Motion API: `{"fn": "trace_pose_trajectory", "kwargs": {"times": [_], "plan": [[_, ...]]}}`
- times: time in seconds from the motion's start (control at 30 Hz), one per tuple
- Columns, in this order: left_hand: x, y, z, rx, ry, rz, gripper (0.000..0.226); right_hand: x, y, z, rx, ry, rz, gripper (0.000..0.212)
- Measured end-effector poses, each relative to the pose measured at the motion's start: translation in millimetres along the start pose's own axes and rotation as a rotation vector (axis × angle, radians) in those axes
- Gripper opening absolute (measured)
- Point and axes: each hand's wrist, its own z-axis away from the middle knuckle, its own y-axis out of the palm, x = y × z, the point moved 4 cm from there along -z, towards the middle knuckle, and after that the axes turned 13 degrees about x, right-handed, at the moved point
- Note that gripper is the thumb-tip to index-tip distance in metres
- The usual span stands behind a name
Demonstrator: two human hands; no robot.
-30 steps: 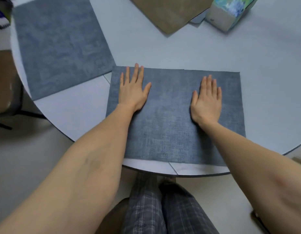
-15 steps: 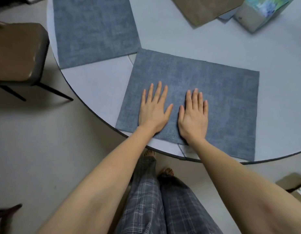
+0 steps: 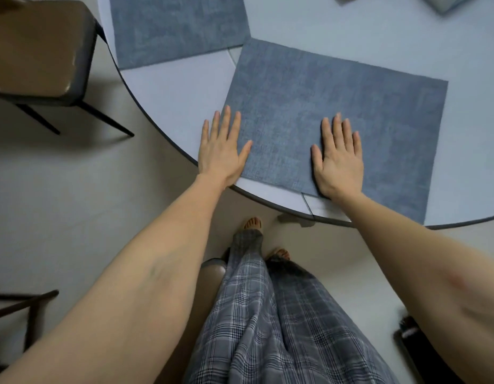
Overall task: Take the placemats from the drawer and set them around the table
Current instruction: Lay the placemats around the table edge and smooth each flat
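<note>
**Flat hands on a woven mat**

A rectangular blue-grey woven placemat (image 3: 337,106) lies on the smooth round counter (image 3: 351,29). The left hand (image 3: 220,153) covers its near-left edge, the right hand (image 3: 338,162) its near edge, fingers straight, slightly apart. Beyond the left fingers lies a second placemat (image 3: 176,26).

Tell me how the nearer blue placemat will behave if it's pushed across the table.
The nearer placemat lies flat and thin, so it probably slides easily on the smooth table. Its woven look suggests it would flop when lifted. With the left hand and right hand flat on it, it likely won't bunch.
</note>
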Motion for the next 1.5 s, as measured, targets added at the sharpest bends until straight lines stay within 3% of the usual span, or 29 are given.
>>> {"fn": "trace_pose_trajectory", "kwargs": {"times": [0.1, 0.23, 0.43, 0.5, 0.57, 0.7, 0.9, 1.0, 1.1, 1.23, 1.5], "plan": [[-11.0, -7.6, 1.2, 0.060, -0.061, -0.040, 0.081, -27.9, 1.6, 23.0, 0.018, 0.016, 0.017, 0.060], [-39.7, -18.0, -0.9, 0.111, -0.191, 0.099, 0.102, -69.4, 3.7, 53.9, 0.027, 0.151, -0.004, 0.064], [-53.2, -28.3, 0.3, 0.218, -0.265, 0.173, 0.097, -123.4, 6.5, 98.3, 0.087, 0.298, -0.068, 0.060], [-65.8, -36.5, -0.8, 0.247, -0.187, 0.128, 0.086, -129.6, -2.4, 101.7, 0.082, 0.354, -0.066, 0.059], [-92.7, -44.9, -4.1, 0.267, -0.002, 0.066, 0.078, -124.4, -16.0, 95.2, 0.052, 0.330, -0.081, 0.059], [-166.6, -54.3, -4.4, 0.252, 0.349, 0.050, 0.074, -96.3, -30.4, 67.3, 0.126, 0.079, -0.141, 0.063], [-171.8, -43.3, -16.0, 0.314, 0.410, -0.125, 0.065, -107.5, -35.2, 59.7, 0.289, 0.012, -0.032, 0.058], [-174.8, -76.2, -34.6, 0.413, 0.454, 0.014, 0.040, -108.2, -73.8, 44.5, 0.168, 0.080, 0.065, 0.037], [-181.4, -128.0, -59.4, 0.521, 0.477, -0.070, 0.040, -103.2, -125.6, 14.6, 0.127, 0.196, 0.034, 0.033], [-185.0, -199.9, -106.0, 0.426, 0.450, -0.083, 0.044, -102.7, -190.2, -33.6, 0.089, 0.160, -0.064, 0.028], [-197.7, -284.8, -188.7, 0.236, 0.304, 0.001, 0.043, -135.9, -307.7, -142.8, 0.073, 0.013, 0.077, 0.027]]}}
